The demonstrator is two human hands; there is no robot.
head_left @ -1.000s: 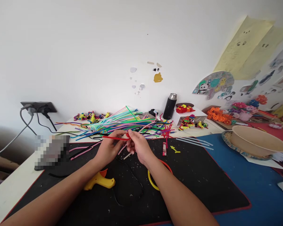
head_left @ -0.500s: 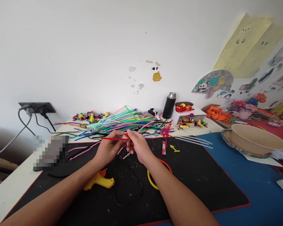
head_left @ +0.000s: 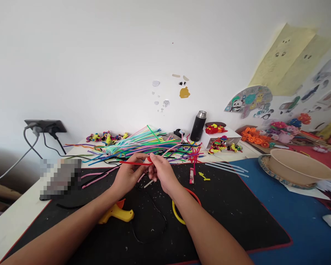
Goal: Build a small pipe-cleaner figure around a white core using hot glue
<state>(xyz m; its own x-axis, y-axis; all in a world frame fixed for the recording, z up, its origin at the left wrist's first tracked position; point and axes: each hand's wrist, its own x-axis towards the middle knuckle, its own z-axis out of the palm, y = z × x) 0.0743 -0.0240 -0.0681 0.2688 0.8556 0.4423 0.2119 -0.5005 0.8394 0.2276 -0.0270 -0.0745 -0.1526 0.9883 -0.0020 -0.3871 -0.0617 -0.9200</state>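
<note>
And here's the red pipe cleaner (head_left: 132,162), its free end pointing left, long axis nearly level, above the black mat (head_left: 223,209), right hand (head_left: 163,172) pinching its bunched end, left hand (head_left: 127,176) curled closed on it alongside.

Looks like we're in a small craft workspace: heaped coloured pipe cleaners (head_left: 143,143), 1 yellow glue gun (head_left: 120,213) on a scrap-flecked black mat (head_left: 223,209), fuzzy figures (head_left: 108,138), cut-outs (head_left: 184,92) stuck to the wall (head_left: 99,59).
</note>
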